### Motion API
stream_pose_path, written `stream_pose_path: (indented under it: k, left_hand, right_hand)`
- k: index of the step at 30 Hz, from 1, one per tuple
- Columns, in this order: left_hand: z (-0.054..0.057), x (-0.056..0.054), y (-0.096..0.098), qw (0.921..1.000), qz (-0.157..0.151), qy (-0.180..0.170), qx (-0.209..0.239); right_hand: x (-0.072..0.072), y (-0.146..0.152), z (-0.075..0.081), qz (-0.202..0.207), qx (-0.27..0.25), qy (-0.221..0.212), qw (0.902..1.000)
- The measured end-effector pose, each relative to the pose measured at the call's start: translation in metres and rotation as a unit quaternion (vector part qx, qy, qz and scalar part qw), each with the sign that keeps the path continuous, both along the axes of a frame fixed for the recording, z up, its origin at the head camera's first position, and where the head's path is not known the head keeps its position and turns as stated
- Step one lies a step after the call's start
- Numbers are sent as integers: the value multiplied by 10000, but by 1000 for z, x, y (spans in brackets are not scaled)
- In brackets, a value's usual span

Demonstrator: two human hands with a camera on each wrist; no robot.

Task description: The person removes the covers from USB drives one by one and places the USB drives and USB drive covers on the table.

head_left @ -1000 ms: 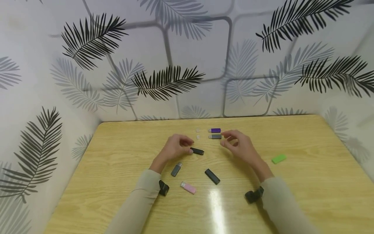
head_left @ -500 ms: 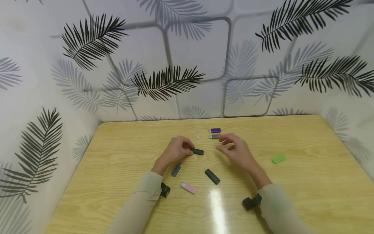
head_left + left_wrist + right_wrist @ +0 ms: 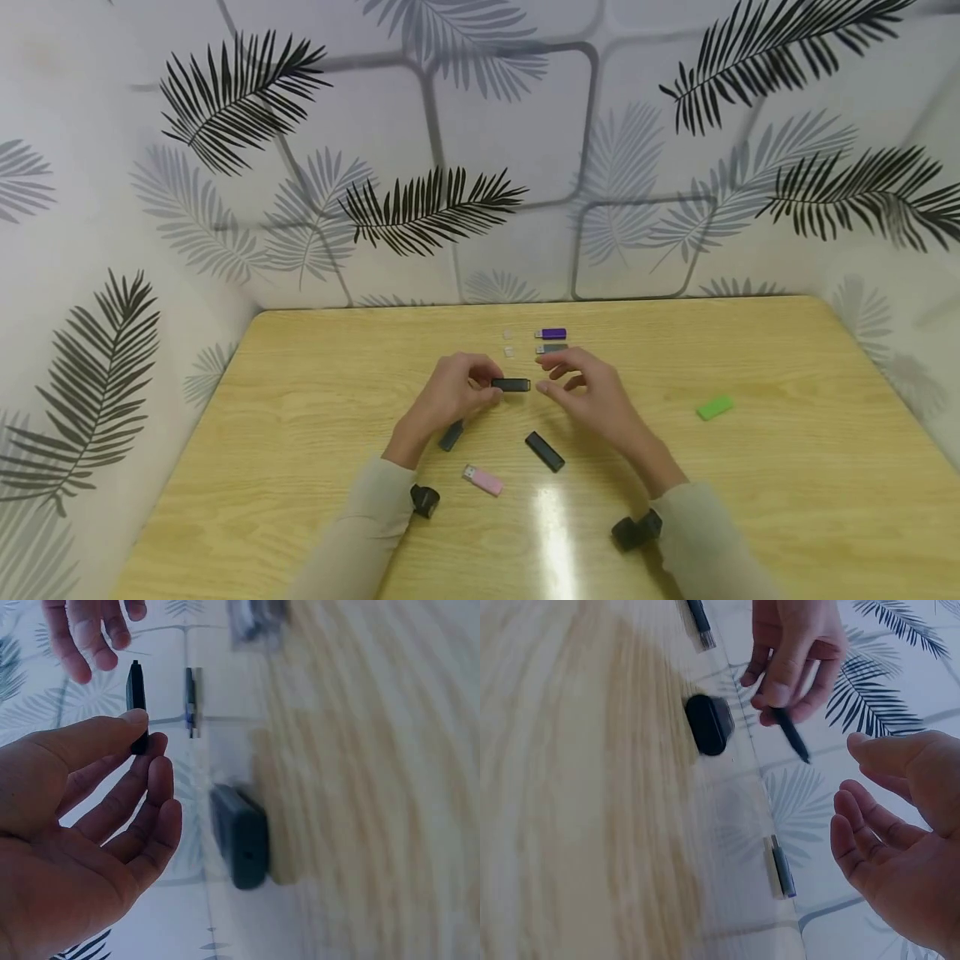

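Observation:
My left hand (image 3: 450, 390) pinches a slim black USB stick (image 3: 513, 385) between thumb and fingers, raised over the table. In the left wrist view that stick (image 3: 136, 697) is seen nearly edge-on, its lower end under the thumb. Just right of its free end is my right hand (image 3: 588, 387), thumb and fingers apart with nothing between them. Behind the right fingertips lies a grey USB stick (image 3: 555, 349), with a purple USB stick (image 3: 552, 333) beyond it. A dark grey USB stick (image 3: 452, 436) is partly hidden by my left hand.
Nearer me on the wooden table (image 3: 315, 392) lie a black USB stick (image 3: 544, 451) and a pink one (image 3: 483, 481). Off to the right is a small green stick (image 3: 715, 407). Two small clear pieces (image 3: 508, 352) lie left of the purple and grey sticks. A patterned wall stands behind.
My left hand has picked the black USB stick up off the table and turned it level. My right hand has come leftward, close to the stick's free end.

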State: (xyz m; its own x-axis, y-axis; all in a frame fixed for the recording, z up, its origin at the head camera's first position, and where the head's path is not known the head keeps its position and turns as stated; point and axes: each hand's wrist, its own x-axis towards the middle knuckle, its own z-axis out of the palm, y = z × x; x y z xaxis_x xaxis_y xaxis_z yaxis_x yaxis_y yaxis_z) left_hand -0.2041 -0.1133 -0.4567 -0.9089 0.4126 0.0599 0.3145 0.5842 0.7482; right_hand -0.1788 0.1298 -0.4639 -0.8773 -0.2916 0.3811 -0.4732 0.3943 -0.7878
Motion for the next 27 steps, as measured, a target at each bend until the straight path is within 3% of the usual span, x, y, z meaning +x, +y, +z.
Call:
stream_pose_path:
  k: [7, 12, 20, 27]
  left_hand:
    - [10, 17, 3, 9984, 128, 223, 500]
    - [11, 25, 3, 9957, 133, 246, 884]
    - [11, 31, 4, 9896, -8, 255, 1415]
    - [10, 39, 4, 9855, -40, 203, 1682]
  right_hand:
    - [6, -11, 1, 220, -99, 508, 9984]
    - [9, -16, 2, 285, 37, 598, 9978]
    - [12, -17, 4, 463, 135, 853, 9952]
    - [16, -13, 13, 567, 207, 825, 9948]
